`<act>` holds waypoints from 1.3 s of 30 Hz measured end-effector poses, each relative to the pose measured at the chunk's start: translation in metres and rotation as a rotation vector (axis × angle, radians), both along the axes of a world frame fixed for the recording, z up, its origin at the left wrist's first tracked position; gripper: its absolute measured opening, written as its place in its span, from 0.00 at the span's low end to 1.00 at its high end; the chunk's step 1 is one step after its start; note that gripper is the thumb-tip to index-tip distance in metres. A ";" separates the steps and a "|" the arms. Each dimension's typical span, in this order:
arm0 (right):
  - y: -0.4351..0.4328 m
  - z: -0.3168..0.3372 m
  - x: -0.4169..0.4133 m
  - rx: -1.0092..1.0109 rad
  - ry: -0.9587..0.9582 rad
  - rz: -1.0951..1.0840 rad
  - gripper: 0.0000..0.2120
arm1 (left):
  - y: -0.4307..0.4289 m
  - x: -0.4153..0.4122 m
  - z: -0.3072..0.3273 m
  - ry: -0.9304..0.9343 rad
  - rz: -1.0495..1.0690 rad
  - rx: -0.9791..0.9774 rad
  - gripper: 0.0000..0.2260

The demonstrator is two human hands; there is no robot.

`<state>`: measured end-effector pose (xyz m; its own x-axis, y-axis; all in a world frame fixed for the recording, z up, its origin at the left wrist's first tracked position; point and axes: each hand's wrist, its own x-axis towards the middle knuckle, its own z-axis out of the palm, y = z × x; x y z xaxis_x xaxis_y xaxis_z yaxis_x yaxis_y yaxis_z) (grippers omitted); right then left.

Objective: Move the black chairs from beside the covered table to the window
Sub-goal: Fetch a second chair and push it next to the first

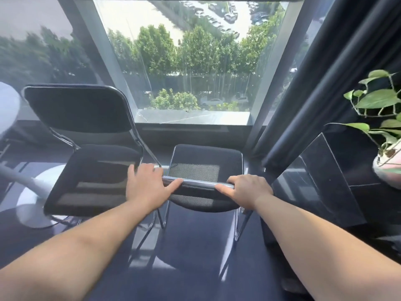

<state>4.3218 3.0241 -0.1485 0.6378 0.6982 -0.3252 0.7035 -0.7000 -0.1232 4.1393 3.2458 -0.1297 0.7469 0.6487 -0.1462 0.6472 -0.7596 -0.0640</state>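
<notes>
Two black mesh chairs with chrome frames stand in front of the window [191, 61]. The left chair [91, 170] faces me, backrest toward the glass. The right chair [206, 166] faces the window, its backrest nearest me, seen from above. My left hand [147, 185] rests on the left end of that backrest's chrome top rail, fingers spread and the thumb along the bar. My right hand [247, 192] curls over the rail's right end. The covered table is out of view.
A white pedestal base and pole [32, 192] stand on the floor at the left. A dark curtain [314, 83] hangs at the right of the window. A black cabinet [325, 181] with a potted trailing plant [386, 148] stands close on the right. Dark floor lies below me.
</notes>
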 end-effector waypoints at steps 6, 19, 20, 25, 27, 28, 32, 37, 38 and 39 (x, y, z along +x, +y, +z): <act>0.004 0.018 -0.006 -0.116 0.149 -0.078 0.38 | -0.049 0.006 0.012 -0.212 0.581 -0.420 0.39; 0.027 0.031 -0.037 -0.125 0.245 -0.259 0.37 | -0.006 0.018 0.009 -0.183 0.419 -0.449 0.38; 0.032 0.030 -0.043 -0.123 0.253 -0.286 0.36 | 0.005 0.018 0.012 -0.165 0.389 -0.444 0.37; 0.059 0.025 -0.071 -0.098 0.298 -0.372 0.31 | 0.057 0.026 0.020 -0.112 0.201 -0.436 0.35; 0.071 0.023 -0.080 -0.091 0.324 -0.395 0.30 | 0.077 0.032 0.021 -0.101 0.131 -0.444 0.38; 0.076 0.023 -0.084 -0.087 0.333 -0.407 0.29 | 0.087 0.035 0.021 -0.096 0.095 -0.449 0.40; 0.094 0.023 -0.090 -0.073 0.371 -0.437 0.29 | 0.122 0.055 0.022 -0.055 -0.058 -0.441 0.43; 0.121 0.020 -0.095 0.010 0.437 -0.476 0.28 | 0.160 0.087 0.023 0.017 -0.227 -0.456 0.44; 0.127 0.019 -0.097 0.031 0.450 -0.491 0.28 | 0.167 0.094 0.023 0.026 -0.261 -0.459 0.44; 0.131 0.018 -0.098 0.060 0.470 -0.516 0.28 | 0.173 0.101 0.025 0.043 -0.297 -0.455 0.44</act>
<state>4.2238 3.1556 -0.1306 0.6943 0.3692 -0.6178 0.1456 -0.9127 -0.3818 4.2404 3.4189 -0.1047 0.8753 0.2749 -0.3979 0.4049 -0.8665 0.2920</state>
